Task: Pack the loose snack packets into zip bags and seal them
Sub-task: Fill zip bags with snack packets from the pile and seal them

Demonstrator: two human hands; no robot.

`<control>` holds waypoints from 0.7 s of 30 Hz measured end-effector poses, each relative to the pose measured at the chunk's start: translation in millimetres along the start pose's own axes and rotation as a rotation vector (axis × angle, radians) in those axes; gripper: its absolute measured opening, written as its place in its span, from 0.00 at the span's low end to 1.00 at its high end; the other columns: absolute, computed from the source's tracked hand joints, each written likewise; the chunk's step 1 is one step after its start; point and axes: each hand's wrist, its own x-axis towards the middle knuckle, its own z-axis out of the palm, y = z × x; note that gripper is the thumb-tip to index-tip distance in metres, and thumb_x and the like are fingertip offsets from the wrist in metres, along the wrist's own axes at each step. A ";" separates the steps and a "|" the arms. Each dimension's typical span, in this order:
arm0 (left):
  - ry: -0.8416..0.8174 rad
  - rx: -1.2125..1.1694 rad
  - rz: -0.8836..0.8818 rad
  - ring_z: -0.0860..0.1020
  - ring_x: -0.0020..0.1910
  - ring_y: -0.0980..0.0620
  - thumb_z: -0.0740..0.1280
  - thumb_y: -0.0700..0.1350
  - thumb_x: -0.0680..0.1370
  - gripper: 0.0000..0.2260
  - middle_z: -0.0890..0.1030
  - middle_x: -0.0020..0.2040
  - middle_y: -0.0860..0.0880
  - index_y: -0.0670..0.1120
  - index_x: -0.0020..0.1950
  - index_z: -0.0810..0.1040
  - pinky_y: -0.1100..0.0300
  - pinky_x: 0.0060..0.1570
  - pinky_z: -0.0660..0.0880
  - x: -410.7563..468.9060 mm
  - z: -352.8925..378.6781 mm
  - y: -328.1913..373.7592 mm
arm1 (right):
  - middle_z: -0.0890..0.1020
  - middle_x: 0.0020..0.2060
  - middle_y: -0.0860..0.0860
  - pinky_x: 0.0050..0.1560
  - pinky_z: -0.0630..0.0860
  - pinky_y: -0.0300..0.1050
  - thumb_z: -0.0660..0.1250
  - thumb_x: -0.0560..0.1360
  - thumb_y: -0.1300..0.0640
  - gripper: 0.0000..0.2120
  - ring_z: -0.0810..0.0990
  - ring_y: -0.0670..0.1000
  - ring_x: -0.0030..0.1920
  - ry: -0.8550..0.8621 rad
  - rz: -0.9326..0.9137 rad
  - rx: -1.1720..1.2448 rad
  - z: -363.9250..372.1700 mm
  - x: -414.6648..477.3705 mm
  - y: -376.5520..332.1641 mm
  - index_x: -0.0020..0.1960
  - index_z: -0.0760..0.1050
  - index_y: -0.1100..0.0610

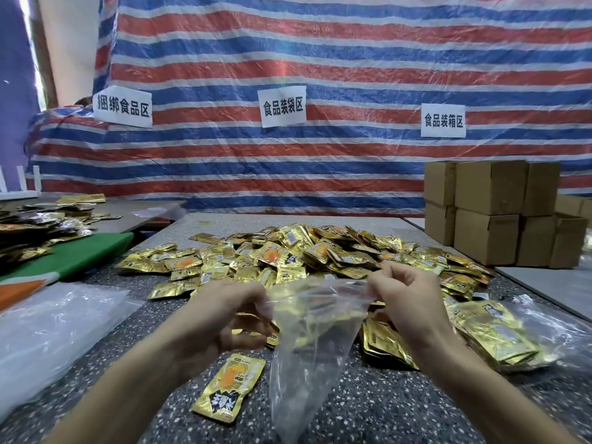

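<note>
Your left hand (224, 315) and right hand (407, 296) pinch the clear plastic zip bag (307, 347) at its twelve o'clock mouth. Likely limp, slippery; hold the rim.

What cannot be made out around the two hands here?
Head view:
- Whether the clear plastic zip bag is open: film blurred, left hand and right hand cover its corners.
- Print on the gold foil snack packet: too small.
- Pile of clear plastic film: cut by left edge.
</note>
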 end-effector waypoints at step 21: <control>0.122 0.391 0.139 0.80 0.28 0.56 0.73 0.45 0.76 0.06 0.84 0.34 0.49 0.44 0.42 0.83 0.62 0.29 0.78 113.9 -8.0 28.5 | 0.75 0.49 0.47 0.61 0.66 0.52 0.66 0.78 0.44 0.09 0.71 0.55 0.61 0.015 -0.074 -1.081 82.7 167.8 109.7 0.51 0.79 0.48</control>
